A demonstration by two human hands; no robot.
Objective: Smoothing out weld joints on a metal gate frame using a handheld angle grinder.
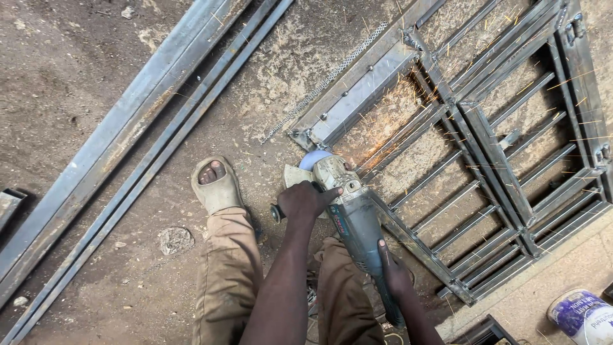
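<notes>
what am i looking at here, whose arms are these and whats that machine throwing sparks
This is one picture from a camera worn on a person's head, looking down at their own arms and legs. The left hand grips the side handle of a grey and green handheld angle grinder, and the right hand holds its rear body. The grinder's disc meets a grey welded steel frame with bars lying on the dirt floor, and orange sparks fly from that spot. Long grey steel bars lie to the left, beside a foot in a tan sandal. A white and purple plastic tub sits at the lower right.
</notes>
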